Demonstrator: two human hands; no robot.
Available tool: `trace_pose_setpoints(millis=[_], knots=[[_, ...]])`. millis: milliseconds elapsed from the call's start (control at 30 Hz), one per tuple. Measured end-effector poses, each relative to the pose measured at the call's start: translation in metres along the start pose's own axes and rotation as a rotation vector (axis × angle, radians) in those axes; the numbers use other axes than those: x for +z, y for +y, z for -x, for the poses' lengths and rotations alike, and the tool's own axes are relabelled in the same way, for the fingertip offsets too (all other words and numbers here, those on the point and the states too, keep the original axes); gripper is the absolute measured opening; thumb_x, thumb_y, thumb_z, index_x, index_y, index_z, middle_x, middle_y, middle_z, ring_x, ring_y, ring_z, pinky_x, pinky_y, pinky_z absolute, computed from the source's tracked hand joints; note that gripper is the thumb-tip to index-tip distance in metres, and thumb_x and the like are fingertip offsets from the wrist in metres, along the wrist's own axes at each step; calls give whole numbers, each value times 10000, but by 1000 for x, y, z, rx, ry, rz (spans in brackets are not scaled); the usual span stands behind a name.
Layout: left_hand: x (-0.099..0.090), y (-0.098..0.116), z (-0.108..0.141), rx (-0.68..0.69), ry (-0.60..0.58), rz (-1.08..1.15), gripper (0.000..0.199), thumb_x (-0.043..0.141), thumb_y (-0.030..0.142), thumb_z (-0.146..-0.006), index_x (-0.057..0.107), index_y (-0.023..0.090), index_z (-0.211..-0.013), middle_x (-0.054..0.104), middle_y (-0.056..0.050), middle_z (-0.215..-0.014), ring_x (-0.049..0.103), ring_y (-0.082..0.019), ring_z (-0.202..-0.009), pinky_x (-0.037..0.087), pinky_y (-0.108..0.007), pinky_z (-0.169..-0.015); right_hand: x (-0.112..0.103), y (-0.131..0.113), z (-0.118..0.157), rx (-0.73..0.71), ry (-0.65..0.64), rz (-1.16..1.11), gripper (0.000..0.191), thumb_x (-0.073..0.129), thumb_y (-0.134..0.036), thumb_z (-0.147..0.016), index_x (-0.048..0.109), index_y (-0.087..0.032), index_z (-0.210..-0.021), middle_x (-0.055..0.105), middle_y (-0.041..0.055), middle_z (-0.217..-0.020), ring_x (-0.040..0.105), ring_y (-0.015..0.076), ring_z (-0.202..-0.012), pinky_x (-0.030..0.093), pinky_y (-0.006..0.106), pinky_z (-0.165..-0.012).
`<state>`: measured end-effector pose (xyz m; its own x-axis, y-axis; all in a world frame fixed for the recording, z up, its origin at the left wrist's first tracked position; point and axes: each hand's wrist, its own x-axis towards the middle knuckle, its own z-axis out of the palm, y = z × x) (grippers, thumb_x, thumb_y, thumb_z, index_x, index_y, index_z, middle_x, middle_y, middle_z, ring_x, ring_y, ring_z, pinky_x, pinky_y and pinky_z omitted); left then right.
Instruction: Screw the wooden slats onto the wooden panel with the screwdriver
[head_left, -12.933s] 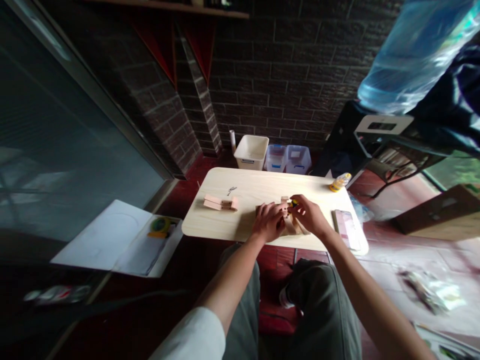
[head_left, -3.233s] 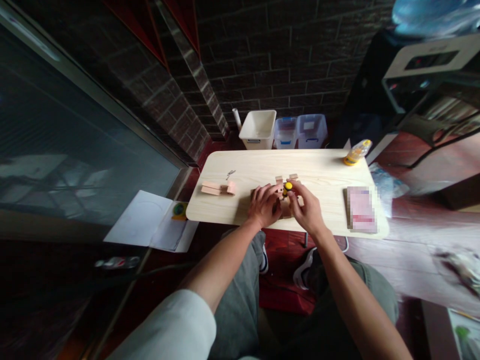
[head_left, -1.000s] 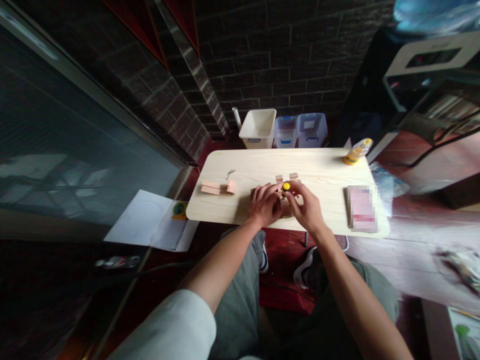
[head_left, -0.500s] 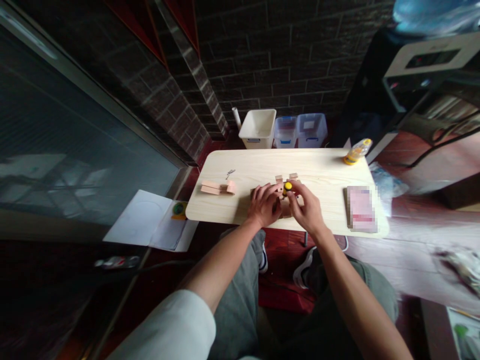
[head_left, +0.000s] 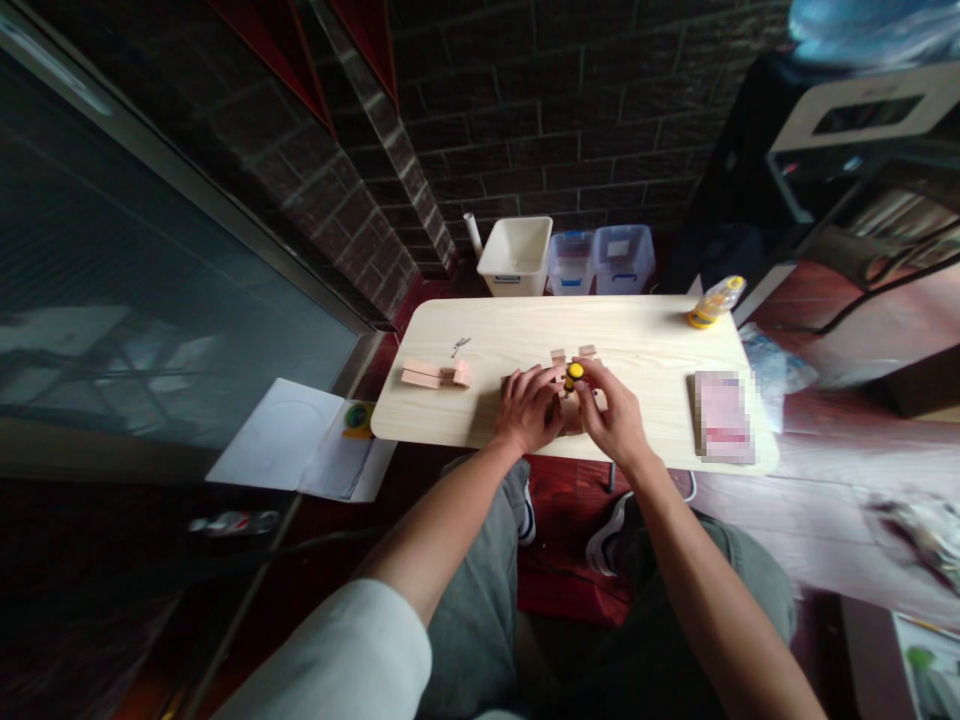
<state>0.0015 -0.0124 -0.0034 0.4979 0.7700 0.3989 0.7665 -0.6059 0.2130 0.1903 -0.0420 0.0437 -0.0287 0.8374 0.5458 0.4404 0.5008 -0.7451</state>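
R hand (head_left: 616,412) pinches stubby yellow/blk screwdriver (head_left: 575,371), long axis approx. upright, over wooden assy (head_left: 571,415) betw. hands on tabletop (head_left: 637,330). L hand (head_left: 525,410) grips assy's L side; fingertip contact partly hidden.

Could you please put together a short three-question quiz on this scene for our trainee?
1. Which of the person's hands grips the yellow-topped tool?
2. True or false: the bottle with the yellow base is near the far right corner of the table.
3. How many plastic bins can be seen beyond the table's far edge?

Key: 1. The right hand. 2. True. 3. Three.
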Motion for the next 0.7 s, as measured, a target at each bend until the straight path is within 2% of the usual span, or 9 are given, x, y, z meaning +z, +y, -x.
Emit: trace_pose_setpoints(millis=[233, 567, 700], knots=[[-1, 1, 0, -5, 1, 11, 362, 610, 332, -938, 594, 294, -1298, 597, -43, -1514, 452, -298, -1493, 308, -566, -1269, 0, 0, -1, 1, -11, 11, 367, 476, -402, -1072, 596, -279, -1397, 733, 111, -1300, 733, 276, -1115, 617, 460, -972], [2, -1, 0, -14, -2, -3, 344, 626, 334, -926, 605, 291, -1267, 604, -52, -1499, 462, -308, -1478, 321, -577, -1256, 0, -1, -1, 20, -8, 29, 350, 522, -452, -1057, 616, -270, -1341, 751, 96, -1181, 736, 234, -905, 635, 408, -856], [1, -1, 0, -9, 5, 0, 354, 626, 331, -927, 598, 300, -1279, 594, -44, -1518, 463, -306, -1479, 319, -575, -1260, 0, -2, 0, 9, 6, 19, 346, 517, -427, -1060, 608, -278, -1358, 745, 100, -1210, 738, 239, -942, 633, 417, -875]])
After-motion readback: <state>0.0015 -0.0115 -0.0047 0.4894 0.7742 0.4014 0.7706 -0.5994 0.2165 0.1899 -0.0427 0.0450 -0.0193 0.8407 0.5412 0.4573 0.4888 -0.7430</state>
